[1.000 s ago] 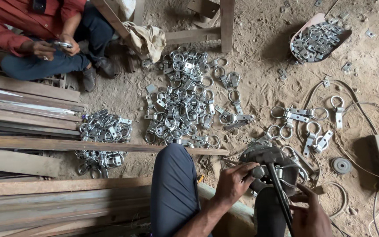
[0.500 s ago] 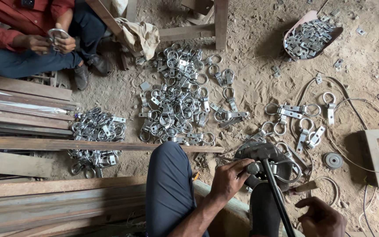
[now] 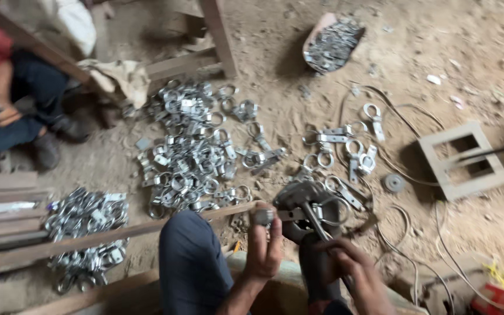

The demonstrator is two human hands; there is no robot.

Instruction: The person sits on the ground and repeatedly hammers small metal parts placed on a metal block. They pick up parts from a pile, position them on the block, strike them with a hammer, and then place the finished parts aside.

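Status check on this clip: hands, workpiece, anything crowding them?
Left hand pinching small grey metal piece. Right hand gripping dark metal tool handle. Both over round metal block. Loose silver ring clamps scattered close ahead on dirt.

The person's two forearms show bare to the bottom edge of the view, with no sleeve, glove, watch or ring to be seen. The left hand (image 3: 263, 248) and the right hand (image 3: 354, 271) are both uncovered. The left leg (image 3: 191, 265) is clad in dark blue trousers of plain cloth, smooth and slightly dusty, with a soft fold over the knee. The right leg (image 3: 316, 268) wears the same dark cloth, mostly hidden and in shadow. At the lower edge, beside the right wrist, a scrap of red cloth (image 3: 319, 307) shows; what garment it belongs to cannot be told.
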